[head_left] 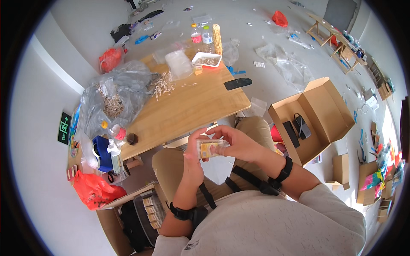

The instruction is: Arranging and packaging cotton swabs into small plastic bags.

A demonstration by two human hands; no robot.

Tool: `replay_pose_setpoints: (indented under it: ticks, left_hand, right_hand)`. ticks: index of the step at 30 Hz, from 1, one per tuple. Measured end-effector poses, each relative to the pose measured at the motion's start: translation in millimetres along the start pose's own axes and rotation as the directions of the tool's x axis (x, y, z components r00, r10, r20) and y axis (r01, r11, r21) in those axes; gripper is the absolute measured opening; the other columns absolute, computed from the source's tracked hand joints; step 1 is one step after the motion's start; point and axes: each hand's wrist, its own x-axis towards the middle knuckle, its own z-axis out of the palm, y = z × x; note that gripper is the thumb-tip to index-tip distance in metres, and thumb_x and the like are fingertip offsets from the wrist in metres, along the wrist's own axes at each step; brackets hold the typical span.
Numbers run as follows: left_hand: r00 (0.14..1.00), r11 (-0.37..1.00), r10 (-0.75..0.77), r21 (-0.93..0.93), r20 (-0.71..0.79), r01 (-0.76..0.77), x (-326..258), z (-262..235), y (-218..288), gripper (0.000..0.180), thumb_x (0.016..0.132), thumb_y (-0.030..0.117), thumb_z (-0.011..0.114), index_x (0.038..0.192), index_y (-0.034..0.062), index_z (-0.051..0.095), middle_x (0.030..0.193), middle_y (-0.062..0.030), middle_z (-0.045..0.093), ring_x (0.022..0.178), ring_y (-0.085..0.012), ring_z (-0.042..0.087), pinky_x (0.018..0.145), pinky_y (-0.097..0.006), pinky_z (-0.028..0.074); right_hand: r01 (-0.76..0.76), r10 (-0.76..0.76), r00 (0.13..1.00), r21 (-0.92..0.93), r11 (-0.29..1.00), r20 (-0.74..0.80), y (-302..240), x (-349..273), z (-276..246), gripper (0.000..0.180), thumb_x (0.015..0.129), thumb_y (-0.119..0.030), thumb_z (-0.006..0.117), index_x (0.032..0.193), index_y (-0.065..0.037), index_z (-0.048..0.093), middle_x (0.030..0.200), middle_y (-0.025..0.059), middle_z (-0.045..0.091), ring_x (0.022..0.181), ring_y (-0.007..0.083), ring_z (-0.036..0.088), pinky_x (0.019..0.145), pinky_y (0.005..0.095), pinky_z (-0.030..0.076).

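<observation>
Above my lap, just off the table's near edge, I hold a small clear pack of what look like cotton swabs (207,149) with a yellow label. My left hand (193,149) is closed against the pack's left end. From the other side my right hand (234,143) grips it, thumb across the front and fingers curled over the top. Some fingertips are hidden behind the pack. On the wooden table (188,106) lies a loose heap of thin swabs (163,85). More swabs show inside a large grey plastic bag (128,85) at the left.
At the table's far end stand two bottles (207,38) and a white tray (207,59) of swabs. A blue tape dispenser (102,153) sits at the near left. Below it, a carton (113,230) contains similar packs. An open cardboard box (309,141) stands at the right.
</observation>
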Motion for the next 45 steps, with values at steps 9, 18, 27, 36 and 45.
replay_pose_setpoints:
  ticks: [9,18,27,36,45]
  left_hand:
    - [0.993,0.991,-0.072,0.102,-0.091,0.081,2,2,0,0.038,0.104,0.015,0.056,0.141,0.0092,0.048,0.105,-0.0029,0.06,0.081,-0.0053,0.054,0.063,-0.02,0.045]
    - [0.951,0.995,-0.089,-0.072,-0.297,0.071,7,3,-1,0.044,0.095,0.005,0.068,0.134,0.0022,0.049,0.104,-0.0067,0.063,0.09,-0.0108,0.065,0.071,-0.024,0.055]
    - [0.99,0.988,-0.142,0.065,-0.014,0.143,5,-3,-18,0.038,0.09,0.016,0.079,0.121,0.0011,0.061,0.096,-0.0032,0.069,0.087,-0.0109,0.066,0.089,-0.029,0.053]
    - [0.992,1.0,-0.007,0.028,-0.127,0.01,6,-1,-24,0.016,0.098,0.009,0.068,0.111,-0.0007,0.066,0.099,-0.0061,0.071,0.088,-0.0105,0.066,0.08,-0.027,0.054]
    - [0.994,0.994,-0.065,0.083,-0.087,0.072,4,-6,-18,0.012,0.096,0.005,0.07,0.106,-0.0017,0.067,0.1,-0.0045,0.07,0.09,-0.0087,0.065,0.08,-0.024,0.053]
  right_hand:
    - [0.017,-0.016,1.0,-0.046,0.999,0.018,-6,2,-5,0.057,0.093,-0.028,0.076,0.138,-0.004,0.052,0.109,0.0044,0.062,0.096,0.0112,0.061,0.08,0.0282,0.053]
    - [-0.168,0.204,0.977,0.361,0.917,-0.065,-16,-8,-1,0.041,0.099,-0.025,0.068,0.133,-0.005,0.054,0.118,0.0061,0.063,0.102,0.0135,0.064,0.08,0.0302,0.055]
    - [-0.05,0.081,0.973,0.145,0.988,-0.214,-6,-2,-10,0.02,0.099,-0.017,0.067,0.112,-0.002,0.064,0.105,0.0024,0.069,0.092,0.0087,0.065,0.08,0.0262,0.053]
    - [-0.032,0.022,0.986,-0.058,0.998,-0.164,1,-6,-11,0.017,0.098,-0.01,0.068,0.112,0.0,0.065,0.103,0.0028,0.068,0.094,0.0075,0.064,0.082,0.0251,0.052]
    - [-0.047,0.038,0.979,-0.043,0.998,-0.198,3,-8,-15,0.012,0.098,-0.009,0.067,0.106,0.0,0.065,0.099,0.0031,0.069,0.091,0.0076,0.064,0.08,0.0243,0.052]
